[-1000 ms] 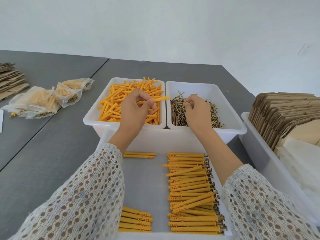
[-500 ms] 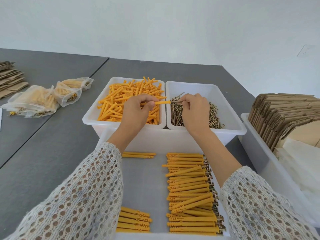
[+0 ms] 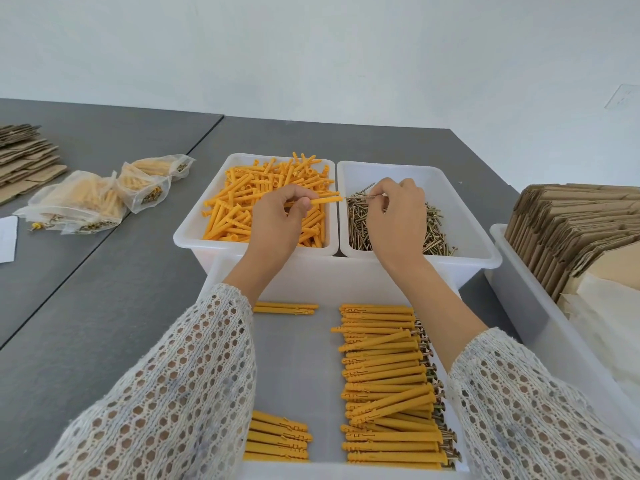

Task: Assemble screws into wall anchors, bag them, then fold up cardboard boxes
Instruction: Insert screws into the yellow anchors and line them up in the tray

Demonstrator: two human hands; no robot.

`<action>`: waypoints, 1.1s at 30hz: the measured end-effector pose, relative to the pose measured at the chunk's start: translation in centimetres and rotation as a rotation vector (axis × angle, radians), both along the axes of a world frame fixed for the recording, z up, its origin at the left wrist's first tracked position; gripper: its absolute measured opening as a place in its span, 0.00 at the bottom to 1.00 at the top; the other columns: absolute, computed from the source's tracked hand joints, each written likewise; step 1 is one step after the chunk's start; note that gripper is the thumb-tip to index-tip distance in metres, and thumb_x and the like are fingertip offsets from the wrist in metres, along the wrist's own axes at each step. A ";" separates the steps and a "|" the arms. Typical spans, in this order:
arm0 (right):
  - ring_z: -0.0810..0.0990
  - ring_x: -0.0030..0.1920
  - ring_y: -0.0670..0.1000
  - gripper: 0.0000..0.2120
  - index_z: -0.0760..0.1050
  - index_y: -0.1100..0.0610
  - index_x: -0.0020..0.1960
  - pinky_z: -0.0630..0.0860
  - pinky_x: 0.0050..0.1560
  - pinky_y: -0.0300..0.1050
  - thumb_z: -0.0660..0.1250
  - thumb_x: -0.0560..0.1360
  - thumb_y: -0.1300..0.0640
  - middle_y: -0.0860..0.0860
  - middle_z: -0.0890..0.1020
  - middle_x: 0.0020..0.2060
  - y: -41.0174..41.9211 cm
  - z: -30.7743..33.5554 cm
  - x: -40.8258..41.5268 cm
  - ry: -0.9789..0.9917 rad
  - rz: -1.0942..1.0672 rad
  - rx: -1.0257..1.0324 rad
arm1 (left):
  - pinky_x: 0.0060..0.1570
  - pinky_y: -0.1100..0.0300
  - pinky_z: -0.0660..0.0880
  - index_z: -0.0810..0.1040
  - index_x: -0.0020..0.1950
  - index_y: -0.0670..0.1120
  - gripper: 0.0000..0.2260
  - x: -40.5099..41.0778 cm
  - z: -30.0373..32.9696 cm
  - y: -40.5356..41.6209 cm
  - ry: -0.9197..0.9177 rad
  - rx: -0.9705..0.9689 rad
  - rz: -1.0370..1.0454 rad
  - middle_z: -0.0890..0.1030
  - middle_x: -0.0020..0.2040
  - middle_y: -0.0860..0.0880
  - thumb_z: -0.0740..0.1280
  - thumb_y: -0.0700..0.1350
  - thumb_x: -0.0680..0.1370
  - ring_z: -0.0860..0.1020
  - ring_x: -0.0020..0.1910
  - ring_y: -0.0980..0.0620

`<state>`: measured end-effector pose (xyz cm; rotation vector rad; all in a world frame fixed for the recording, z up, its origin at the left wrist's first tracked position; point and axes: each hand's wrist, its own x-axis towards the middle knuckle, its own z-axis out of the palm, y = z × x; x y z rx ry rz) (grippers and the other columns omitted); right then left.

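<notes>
Two hands work above two white bins set side by side on the grey tabletop (image 3: 104,306). The left hand (image 3: 277,223) hangs over the left bin (image 3: 188,233), its fingers (image 3: 299,195) curled round one orange anchor (image 3: 327,199), pinched near one end; the free end points right, across the divide between the bins. The right hand (image 3: 394,220) hangs over the right bin (image 3: 485,251), thumb and forefinger pinching one screw (image 3: 360,196) whose tip points left, just beside the anchor's open end; whether they touch cannot be told.

The left bin holds a loose heap of orange anchors (image 3: 242,202), too many to count. The right bin holds a pile of brass-coloured screws (image 3: 433,233), likewise uncountable.

A third white tray (image 3: 294,368) lies nearest the camera. It holds three groups: two anchors (image 3: 287,308) at its far left, about five anchors (image 3: 277,439) at its near left, and a long stack of assembled anchors (image 3: 384,382) on its right, screw heads showing at the right ends; the stack runs past twenty.

Three filled clear bags (image 3: 86,202) lie on the tabletop to the left, beside one stack of flat cardboard (image 3: 24,157). A fourth bin (image 3: 519,306) at the right holds flat cardboard blanks (image 3: 571,230) stood on edge.
</notes>
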<state>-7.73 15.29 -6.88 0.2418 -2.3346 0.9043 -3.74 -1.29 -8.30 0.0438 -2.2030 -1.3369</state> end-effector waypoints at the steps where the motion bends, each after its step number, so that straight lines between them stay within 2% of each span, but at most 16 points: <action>1: 0.72 0.46 0.56 0.11 0.80 0.59 0.47 0.72 0.47 0.54 0.59 0.77 0.64 0.54 0.74 0.40 0.1 0.1 0.0 0.001 -0.009 -0.022 | 0.36 0.72 0.68 0.83 0.52 0.47 0.09 0.0 0.0 -0.1 0.005 0.013 0.005 0.79 0.37 0.55 0.63 0.39 0.83 0.74 0.35 0.64; 5: 0.72 0.47 0.57 0.10 0.80 0.59 0.46 0.72 0.48 0.54 0.59 0.77 0.64 0.55 0.74 0.40 0.2 0.1 -0.2 -0.005 0.034 -0.040 | 0.38 0.75 0.68 0.83 0.51 0.47 0.09 0.0 0.0 -0.2 -0.003 -0.007 -0.008 0.79 0.39 0.58 0.63 0.38 0.82 0.75 0.37 0.66; 8: 0.71 0.46 0.56 0.09 0.79 0.60 0.45 0.70 0.47 0.53 0.60 0.77 0.64 0.56 0.74 0.40 -0.2 -0.3 0.0 0.026 0.093 0.027 | 0.41 0.77 0.70 0.83 0.50 0.48 0.09 -0.1 0.0 -0.1 -0.019 -0.034 -0.064 0.80 0.42 0.58 0.64 0.38 0.82 0.76 0.39 0.66; 12: 0.70 0.43 0.57 0.08 0.78 0.63 0.45 0.68 0.44 0.50 0.60 0.76 0.66 0.58 0.73 0.38 -1.1 -0.9 0.4 0.102 0.216 0.108 | 0.39 0.76 0.69 0.82 0.51 0.45 0.08 -0.2 0.0 -0.1 -0.018 -0.049 -0.132 0.80 0.42 0.54 0.64 0.37 0.81 0.76 0.37 0.68; 16: 0.70 0.42 0.56 0.08 0.78 0.63 0.47 0.65 0.45 0.45 0.60 0.76 0.68 0.57 0.73 0.39 -1.4 -0.9 0.6 0.108 0.294 0.081 | 0.39 0.75 0.69 0.82 0.52 0.45 0.08 -0.4 0.0 -0.4 -0.025 -0.034 -0.132 0.82 0.42 0.51 0.64 0.38 0.82 0.77 0.38 0.66; 19: 0.70 0.43 0.54 0.07 0.77 0.63 0.44 0.64 0.42 0.44 0.60 0.76 0.67 0.56 0.73 0.39 -1.0 -0.6 0.4 0.115 0.243 0.040 | 0.40 0.74 0.71 0.82 0.51 0.46 0.08 -0.5 -0.1 -0.5 -0.018 0.016 -0.139 0.81 0.42 0.52 0.64 0.38 0.82 0.77 0.38 0.66; 24: 0.72 0.46 0.56 0.08 0.77 0.62 0.43 0.69 0.44 0.48 0.60 0.76 0.65 0.55 0.74 0.39 0.3 -0.2 -0.3 0.043 0.094 -0.069 | 0.41 0.70 0.74 0.82 0.50 0.47 0.09 -0.6 -0.2 -1.0 0.010 0.112 -0.089 0.82 0.41 0.52 0.63 0.37 0.82 0.77 0.38 0.62; 28: 0.72 0.45 0.56 0.07 0.76 0.62 0.41 0.69 0.46 0.49 0.60 0.75 0.65 0.57 0.74 0.39 0.0 -0.2 -0.2 0.039 0.111 -0.049 | 0.41 0.71 0.73 0.83 0.51 0.46 0.09 -0.5 -0.3 -0.9 0.006 0.069 -0.111 0.82 0.42 0.51 0.64 0.37 0.82 0.76 0.38 0.64; 33: 0.71 0.43 0.55 0.06 0.75 0.63 0.40 0.67 0.43 0.46 0.62 0.75 0.66 0.56 0.74 0.38 -0.7 -0.7 0.2 0.070 0.195 0.034 | 0.43 0.71 0.74 0.82 0.50 0.48 0.09 -0.3 -0.1 -0.6 -0.009 0.036 -0.148 0.82 0.43 0.51 0.64 0.38 0.82 0.77 0.39 0.64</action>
